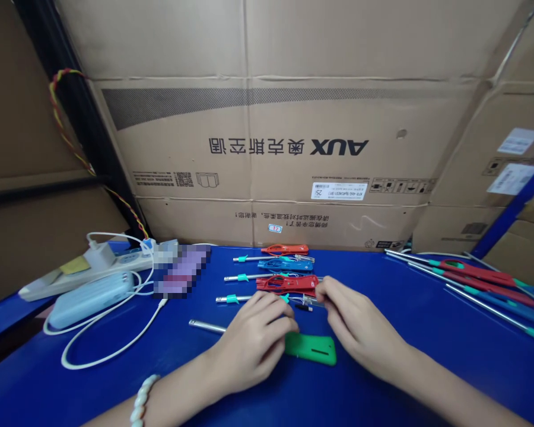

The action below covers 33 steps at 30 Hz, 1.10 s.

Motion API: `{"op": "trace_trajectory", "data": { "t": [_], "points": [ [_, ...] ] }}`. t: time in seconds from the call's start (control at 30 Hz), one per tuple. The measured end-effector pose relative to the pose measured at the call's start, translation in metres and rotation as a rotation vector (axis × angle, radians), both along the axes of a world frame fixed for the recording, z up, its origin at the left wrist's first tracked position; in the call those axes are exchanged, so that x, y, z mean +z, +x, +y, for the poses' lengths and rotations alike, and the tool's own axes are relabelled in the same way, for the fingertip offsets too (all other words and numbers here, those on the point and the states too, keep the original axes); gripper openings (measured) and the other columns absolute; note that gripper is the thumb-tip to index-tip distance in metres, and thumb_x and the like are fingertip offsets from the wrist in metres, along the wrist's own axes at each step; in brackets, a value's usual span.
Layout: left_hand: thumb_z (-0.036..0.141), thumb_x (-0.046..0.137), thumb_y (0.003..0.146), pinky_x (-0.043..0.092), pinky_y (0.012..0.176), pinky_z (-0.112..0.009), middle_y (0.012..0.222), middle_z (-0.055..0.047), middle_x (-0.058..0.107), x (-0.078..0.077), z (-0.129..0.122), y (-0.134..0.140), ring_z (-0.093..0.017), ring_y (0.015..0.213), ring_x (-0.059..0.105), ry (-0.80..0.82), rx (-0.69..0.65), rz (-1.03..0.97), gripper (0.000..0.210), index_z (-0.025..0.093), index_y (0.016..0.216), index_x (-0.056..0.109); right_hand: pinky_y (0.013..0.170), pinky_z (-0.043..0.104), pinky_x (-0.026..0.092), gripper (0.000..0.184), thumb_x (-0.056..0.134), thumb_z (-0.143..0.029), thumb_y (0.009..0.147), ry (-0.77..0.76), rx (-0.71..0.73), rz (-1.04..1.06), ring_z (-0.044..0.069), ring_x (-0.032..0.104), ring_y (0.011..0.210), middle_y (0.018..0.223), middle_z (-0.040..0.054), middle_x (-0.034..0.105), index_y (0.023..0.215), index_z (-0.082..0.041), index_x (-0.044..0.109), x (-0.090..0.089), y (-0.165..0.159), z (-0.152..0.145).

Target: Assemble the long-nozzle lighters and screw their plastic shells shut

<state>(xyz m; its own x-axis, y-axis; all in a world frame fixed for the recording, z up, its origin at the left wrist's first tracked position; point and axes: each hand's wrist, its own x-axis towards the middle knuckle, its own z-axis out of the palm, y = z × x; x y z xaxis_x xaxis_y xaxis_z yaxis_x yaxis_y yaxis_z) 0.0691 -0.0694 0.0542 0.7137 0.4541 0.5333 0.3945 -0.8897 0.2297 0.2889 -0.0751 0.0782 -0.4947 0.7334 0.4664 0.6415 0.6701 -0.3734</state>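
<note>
Printed cardboard [249, 47] fills upper frame; blue table [137, 391] spans lower frame. Left hand [260, 338], lower centre: fingers curled down over left end of green handle [315, 349]; underside hidden, can't tell if gripping. Rest of handle sticks out right of those fingers, on table, between both hands. Right hand [353, 320], right of centre: fingers folded nearly together, tips just beside right end of red handle [293, 284]; can't tell if anything's pinched. Rods and handles [480, 273] bunched at right edge. White power strip [35, 289], left, white plug [100, 256] seated in it. Pale blue power bank [91, 299] in front. Metal rod [207, 326] pokes out left of left hand. Blue handle [302, 265] and orange handle [296, 249] behind red one. Beaded bracelet [141, 400], left wrist.
</note>
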Motion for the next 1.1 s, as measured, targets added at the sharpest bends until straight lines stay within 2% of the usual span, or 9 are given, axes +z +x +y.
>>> {"op": "trace_trajectory", "data": {
  "t": [0.1, 0.2, 0.4, 0.53, 0.67, 0.83, 0.9, 0.97, 1.1],
  "points": [
    [0.003, 0.036, 0.085, 0.038, 0.072, -0.034, 0.083, -0.006, 0.059, 0.002, 0.000, -0.003, -0.018, 0.078, 0.050, 0.110, -0.042, -0.131, 0.021, 0.015, 0.084, 0.054, 0.069, 0.030, 0.044, 0.014, 0.040, -0.014, 0.091, -0.073, 0.070, -0.231, 0.018, 0.057, 0.079, 0.094, 0.0035, 0.054, 0.099, -0.021, 0.049, -0.009, -0.007, -0.003],
    [0.003, 0.038, 0.086, 0.038, 0.070, -0.034, 0.073, -0.005, 0.058, 0.000, -0.004, -0.002, -0.017, 0.072, 0.050, 0.250, -0.137, -0.118, 0.021, 0.013, 0.077, 0.054, 0.068, 0.030, 0.047, 0.016, 0.050, -0.023, 0.089, -0.061, 0.158, -0.409, 0.019, 0.059, 0.082, 0.109, 0.0055, 0.053, 0.105, -0.022, 0.052, -0.020, -0.017, -0.006],
    [0.007, 0.030, 0.095, 0.041, 0.069, -0.033, 0.064, -0.003, 0.058, -0.007, -0.014, 0.005, -0.015, 0.064, 0.052, 0.419, -0.279, -0.065, 0.040, 0.013, 0.069, 0.059, 0.068, 0.031, 0.046, 0.016, 0.045, -0.018, 0.089, 0.002, 0.182, -0.526, 0.019, 0.059, 0.078, 0.112, 0.0067, 0.052, 0.102, -0.020, 0.054, -0.038, -0.024, -0.007],
    [0.008, 0.022, 0.100, 0.044, 0.074, -0.028, 0.068, -0.001, 0.061, -0.009, -0.018, 0.004, -0.012, 0.065, 0.054, 0.422, -0.366, -0.010, 0.047, 0.012, 0.072, 0.060, 0.069, 0.031, 0.044, 0.011, 0.052, -0.024, 0.085, 0.004, 0.173, -0.524, 0.020, 0.058, 0.080, 0.112, 0.0065, 0.052, 0.094, -0.020, 0.055, -0.039, -0.023, -0.008],
    [0.005, 0.007, 0.099, 0.045, 0.082, -0.027, 0.080, -0.003, 0.064, -0.008, -0.024, 0.002, -0.013, 0.075, 0.058, 0.402, -0.408, 0.090, 0.058, 0.008, 0.085, 0.063, 0.063, 0.029, 0.041, 0.007, 0.051, -0.025, 0.087, 0.013, 0.183, -0.551, 0.018, 0.056, 0.073, 0.101, 0.0048, 0.056, 0.087, -0.019, 0.055, -0.038, -0.025, -0.009],
    [0.006, 0.007, 0.100, 0.047, 0.066, -0.021, 0.075, -0.002, 0.064, -0.009, -0.029, 0.001, -0.010, 0.066, 0.057, 0.407, -0.388, -0.001, 0.059, 0.008, 0.086, 0.063, 0.065, 0.027, 0.039, 0.011, 0.047, -0.024, 0.091, -0.006, 0.224, -0.510, 0.016, 0.057, 0.072, 0.088, 0.0005, 0.059, 0.083, -0.020, 0.054, -0.018, -0.020, -0.009],
    [0.006, 0.009, 0.100, 0.046, 0.065, -0.021, 0.079, -0.003, 0.065, -0.012, -0.030, -0.001, -0.010, 0.069, 0.057, 0.404, -0.406, 0.007, 0.056, 0.008, 0.087, 0.063, 0.065, 0.027, 0.039, 0.013, 0.046, -0.025, 0.092, 0.003, 0.154, -0.489, 0.016, 0.058, 0.075, 0.089, 0.0019, 0.060, 0.085, -0.020, 0.056, -0.003, -0.011, -0.007],
    [0.007, 0.012, 0.100, 0.046, 0.069, -0.021, 0.084, -0.003, 0.066, -0.015, -0.029, -0.004, -0.010, 0.075, 0.059, 0.394, -0.416, 0.058, 0.052, 0.008, 0.091, 0.064, 0.065, 0.027, 0.039, 0.014, 0.046, -0.023, 0.091, 0.013, 0.010, -0.478, 0.017, 0.058, 0.077, 0.089, 0.0038, 0.061, 0.084, -0.019, 0.057, 0.012, 0.005, 0.001],
    [0.009, 0.017, 0.101, 0.046, 0.079, -0.026, 0.089, -0.002, 0.067, -0.020, -0.026, -0.008, -0.012, 0.084, 0.059, 0.403, -0.406, 0.187, 0.048, 0.012, 0.093, 0.064, 0.058, 0.028, 0.034, 0.015, 0.051, -0.023, 0.086, -0.106, -0.433, -0.639, 0.019, 0.058, 0.067, 0.077, 0.0050, 0.062, 0.072, -0.019, 0.056, 0.032, 0.054, 0.032]
  ]
}}
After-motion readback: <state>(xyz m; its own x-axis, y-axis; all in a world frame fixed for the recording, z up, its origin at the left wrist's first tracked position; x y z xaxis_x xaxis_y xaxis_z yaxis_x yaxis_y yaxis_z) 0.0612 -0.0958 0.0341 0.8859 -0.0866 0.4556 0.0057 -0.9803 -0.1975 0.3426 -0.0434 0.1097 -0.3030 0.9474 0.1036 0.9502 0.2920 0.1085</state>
